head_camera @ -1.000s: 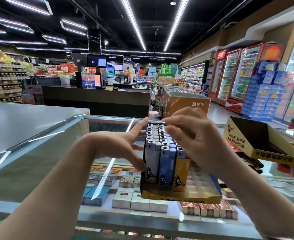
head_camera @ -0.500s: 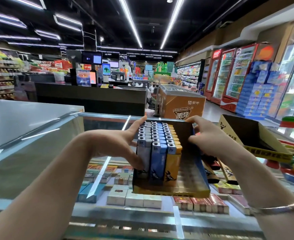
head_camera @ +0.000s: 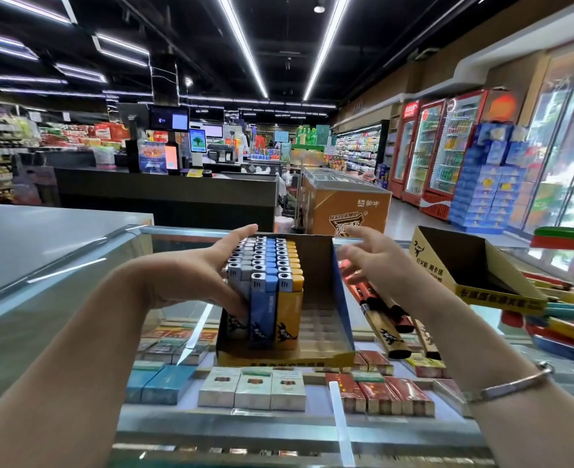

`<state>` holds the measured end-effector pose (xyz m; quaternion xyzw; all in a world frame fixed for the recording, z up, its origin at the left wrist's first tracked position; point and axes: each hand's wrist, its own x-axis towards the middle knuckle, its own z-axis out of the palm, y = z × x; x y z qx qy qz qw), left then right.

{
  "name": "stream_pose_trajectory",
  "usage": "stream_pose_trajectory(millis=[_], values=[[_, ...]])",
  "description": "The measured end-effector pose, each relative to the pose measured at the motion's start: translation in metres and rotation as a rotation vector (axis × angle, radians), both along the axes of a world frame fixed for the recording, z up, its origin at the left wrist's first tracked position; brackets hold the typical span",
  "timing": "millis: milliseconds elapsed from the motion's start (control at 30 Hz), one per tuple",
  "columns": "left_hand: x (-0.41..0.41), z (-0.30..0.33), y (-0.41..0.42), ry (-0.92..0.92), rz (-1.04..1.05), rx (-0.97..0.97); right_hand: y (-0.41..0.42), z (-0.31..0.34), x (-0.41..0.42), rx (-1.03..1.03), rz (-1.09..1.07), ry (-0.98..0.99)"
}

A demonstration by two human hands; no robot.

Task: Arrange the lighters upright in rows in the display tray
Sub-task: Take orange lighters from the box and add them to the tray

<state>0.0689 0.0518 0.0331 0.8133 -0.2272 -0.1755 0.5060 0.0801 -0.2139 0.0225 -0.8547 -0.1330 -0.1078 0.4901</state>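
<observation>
Head view. I see the left hand (head_camera: 191, 282) spread flat against the left flank of the upright plastic lighters (head_camera: 267, 282), thumb on the nearest one, fingers along the row tops; it presses rather than grips. The right hand (head_camera: 376, 261) hovers open, fingers apart, beside the tray's blue right wall, holding nothing. The lighters stand in grey, blue and yellow rows filling the left part of the yellow-fronted cardboard display tray (head_camera: 312, 358), which rests on the glass counter (head_camera: 76, 298). Each lighter bears a dark animal emblem; the tray's front lettering is unreadable.
</observation>
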Motion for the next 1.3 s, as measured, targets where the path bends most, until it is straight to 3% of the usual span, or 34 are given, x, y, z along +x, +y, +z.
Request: stream_pose_trajectory(millis=[100, 167, 300, 500, 800, 1000, 1167, 1300], values=[[-0.001, 0.001, 0.0, 0.017, -0.008, -0.024, -0.024, 0.005, 0.005, -0.214, -0.32, -0.173], [-0.001, 0.001, -0.001, 0.021, -0.014, -0.026, -0.035, 0.003, 0.009, -0.369, -0.429, -0.079], [0.0, -0.002, -0.001, 0.018, -0.005, -0.046, -0.029, -0.005, 0.015, -0.65, -0.423, 0.105], [0.002, -0.004, 0.0, 0.016, 0.008, -0.054, -0.017, -0.015, 0.02, -0.936, -0.387, 0.184], [0.001, -0.003, -0.001, 0.013, -0.003, -0.052, -0.005, -0.011, 0.009, -0.862, -0.265, 0.229], [0.001, -0.002, -0.002, 0.02, -0.012, -0.059, -0.006, -0.011, 0.008, -0.699, -0.222, 0.275], [0.0, -0.002, -0.001, 0.03, -0.012, -0.055, -0.01, -0.009, 0.008, -0.382, -0.127, 0.349], [-0.002, -0.002, -0.002, 0.02, 0.005, -0.055, -0.015, -0.005, 0.009, -0.376, -0.165, 0.326]])
